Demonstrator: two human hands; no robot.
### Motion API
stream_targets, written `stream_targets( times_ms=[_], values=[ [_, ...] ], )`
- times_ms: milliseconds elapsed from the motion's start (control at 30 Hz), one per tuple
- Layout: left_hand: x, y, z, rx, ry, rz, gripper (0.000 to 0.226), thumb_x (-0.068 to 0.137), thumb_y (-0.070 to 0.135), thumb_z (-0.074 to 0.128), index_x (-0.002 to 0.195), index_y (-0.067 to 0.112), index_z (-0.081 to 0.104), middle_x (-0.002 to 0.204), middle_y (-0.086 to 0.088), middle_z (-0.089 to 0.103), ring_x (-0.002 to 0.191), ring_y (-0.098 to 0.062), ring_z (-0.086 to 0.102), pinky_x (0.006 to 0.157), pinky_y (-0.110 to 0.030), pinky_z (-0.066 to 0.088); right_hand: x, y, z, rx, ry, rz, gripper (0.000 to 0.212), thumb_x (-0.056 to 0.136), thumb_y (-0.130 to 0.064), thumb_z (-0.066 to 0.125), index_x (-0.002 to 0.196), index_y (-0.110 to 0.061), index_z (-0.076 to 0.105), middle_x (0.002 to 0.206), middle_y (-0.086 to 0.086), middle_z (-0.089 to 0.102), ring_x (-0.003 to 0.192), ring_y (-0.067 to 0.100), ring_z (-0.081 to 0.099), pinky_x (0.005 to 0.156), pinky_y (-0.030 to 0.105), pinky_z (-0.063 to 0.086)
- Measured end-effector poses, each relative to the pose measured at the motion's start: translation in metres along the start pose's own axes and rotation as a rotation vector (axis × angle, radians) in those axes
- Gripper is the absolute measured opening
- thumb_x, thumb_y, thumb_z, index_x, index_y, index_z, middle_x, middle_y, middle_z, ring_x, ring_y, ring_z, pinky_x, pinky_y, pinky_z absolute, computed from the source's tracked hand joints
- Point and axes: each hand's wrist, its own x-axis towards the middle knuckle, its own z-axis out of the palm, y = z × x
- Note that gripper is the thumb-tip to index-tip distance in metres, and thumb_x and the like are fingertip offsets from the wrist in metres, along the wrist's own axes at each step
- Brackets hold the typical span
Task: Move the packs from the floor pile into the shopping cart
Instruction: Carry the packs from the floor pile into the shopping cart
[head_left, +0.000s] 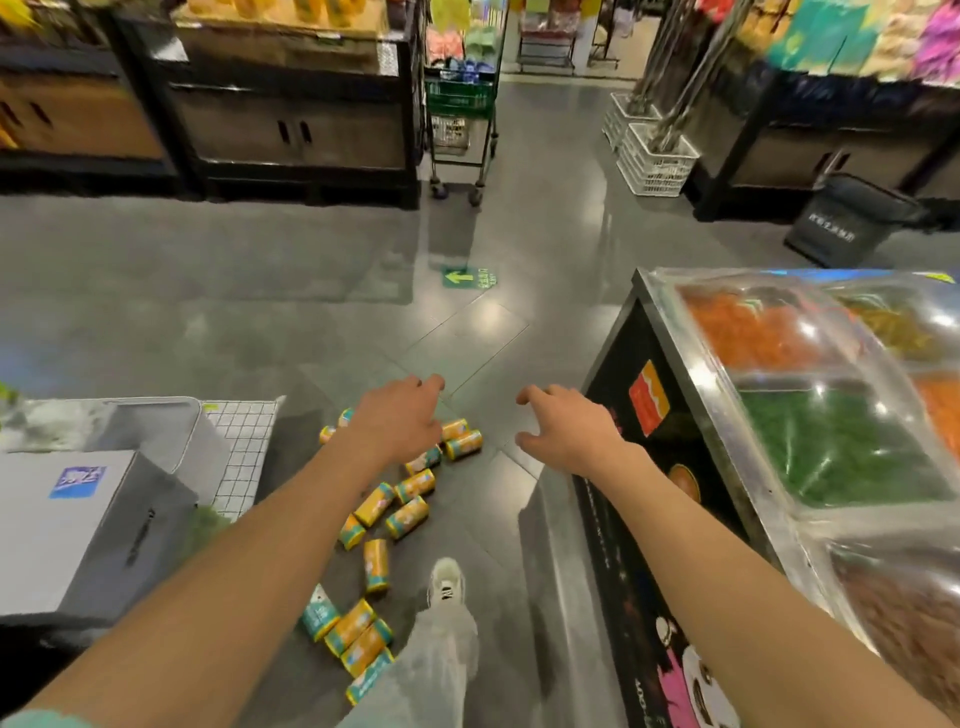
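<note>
Several yellow-and-teal packs lie scattered on the grey floor in a loose trail from the lower middle up to the centre. My left hand reaches out above the far end of the pile, fingers apart, holding nothing. My right hand is stretched forward to the right of the packs, also empty with curled, spread fingers. A shopping cart with a green basket stands far off up the aisle, beside a dark display stand. My leg and a pale shoe are planted next to the nearest packs.
A bulk-food bin with a clear lid stands close on the right. A grey carton and a grid-patterned box sit on the left. White crates and a black basket lie at the far right. A green arrow sticker marks the floor.
</note>
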Motion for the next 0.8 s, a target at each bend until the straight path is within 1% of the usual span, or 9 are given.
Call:
stream_targets(
  times_ms=[67, 200, 267, 333, 400, 500, 600, 700, 800],
  values=[
    [0.046, -0.015, 0.000, -0.029, 0.011, -0.023, 0.050, 0.094, 0.030, 0.051, 0.141, 0.019, 0.040, 0.135, -0.008, 0.054, 0.124, -0.032, 0.054, 0.091, -0.042, 0.047, 0.049, 0.006, -0.004, -0.015, -0.013, -0.016, 0.057, 0.094, -0.043, 0.060, 0.145, -0.026, 0.043, 0.137, 0.005, 0.055, 0.119, 0.027, 0.057, 0.094, 0.047, 0.055],
    [0.139, -0.039, 0.007, -0.090, -0.012, -0.052, 0.049, 0.095, 0.032, 0.051, 0.141, 0.020, 0.040, 0.134, -0.008, 0.056, 0.123, -0.030, 0.055, 0.089, -0.041, 0.048, 0.145, 0.022, -0.007, -0.046, -0.085, -0.038, 0.056, 0.095, -0.044, 0.058, 0.146, -0.027, 0.042, 0.138, 0.004, 0.054, 0.123, 0.028, 0.054, 0.094, 0.046, 0.053],
    [0.181, -0.050, 0.015, -0.110, -0.034, -0.062, 0.049, 0.095, 0.034, 0.050, 0.142, 0.021, 0.040, 0.136, -0.008, 0.055, 0.125, -0.030, 0.054, 0.090, -0.041, 0.048, 0.194, 0.032, -0.006, -0.064, -0.120, -0.055, 0.056, 0.095, -0.045, 0.057, 0.146, -0.027, 0.042, 0.139, 0.005, 0.053, 0.125, 0.028, 0.053, 0.093, 0.047, 0.053],
    [0.213, -0.063, 0.033, -0.133, -0.056, -0.091, 0.050, 0.097, 0.036, 0.050, 0.144, 0.022, 0.040, 0.139, -0.008, 0.055, 0.127, -0.030, 0.053, 0.093, -0.041, 0.048, 0.238, 0.042, 0.004, -0.072, -0.151, -0.069, 0.056, 0.095, -0.044, 0.057, 0.146, -0.027, 0.042, 0.141, 0.004, 0.053, 0.127, 0.029, 0.052, 0.092, 0.045, 0.052],
    [0.239, -0.077, 0.060, -0.140, -0.092, -0.124, 0.049, 0.096, 0.036, 0.050, 0.143, 0.022, 0.042, 0.137, -0.009, 0.056, 0.127, -0.030, 0.054, 0.094, -0.040, 0.048, 0.279, 0.049, 0.023, -0.085, -0.183, -0.092, 0.055, 0.094, -0.042, 0.058, 0.145, -0.026, 0.043, 0.139, 0.005, 0.053, 0.127, 0.030, 0.052, 0.091, 0.043, 0.049],
    [0.273, -0.094, 0.125, -0.152, -0.151, -0.159, 0.044, 0.094, 0.038, 0.051, 0.134, 0.020, 0.046, 0.127, -0.009, 0.058, 0.120, -0.032, 0.057, 0.091, -0.043, 0.051, 0.337, 0.061, 0.078, -0.122, -0.249, -0.149, 0.052, 0.093, -0.038, 0.057, 0.141, -0.024, 0.045, 0.133, 0.007, 0.056, 0.124, 0.031, 0.052, 0.091, 0.042, 0.048],
    [0.310, -0.104, 0.203, -0.168, -0.228, -0.222, 0.048, 0.094, 0.042, 0.051, 0.135, 0.020, 0.042, 0.127, -0.009, 0.057, 0.118, -0.033, 0.057, 0.089, -0.044, 0.052, 0.393, 0.076, 0.150, -0.130, -0.314, -0.182, 0.050, 0.093, -0.039, 0.057, 0.139, -0.024, 0.045, 0.132, 0.007, 0.056, 0.123, 0.030, 0.051, 0.091, 0.041, 0.047],
    [0.354, -0.116, 0.291, -0.189, -0.248, -0.267, 0.051, 0.093, 0.043, 0.050, 0.138, 0.021, 0.041, 0.126, -0.008, 0.057, 0.120, -0.032, 0.055, 0.091, -0.044, 0.050, 0.448, 0.095, 0.230, -0.128, -0.341, -0.209, 0.054, 0.093, -0.041, 0.058, 0.142, -0.024, 0.043, 0.136, 0.006, 0.053, 0.127, 0.029, 0.050, 0.093, 0.040, 0.046],
    [0.401, -0.130, 0.393, -0.232, -0.220, -0.333, 0.052, 0.092, 0.043, 0.054, 0.138, 0.021, 0.042, 0.127, -0.009, 0.055, 0.122, -0.033, 0.053, 0.095, -0.046, 0.049, 0.500, 0.119, 0.323, -0.137, -0.324, -0.243, 0.055, 0.095, -0.044, 0.056, 0.144, -0.025, 0.041, 0.137, 0.005, 0.051, 0.128, 0.029, 0.049, 0.092, 0.039, 0.045]
  ],
)
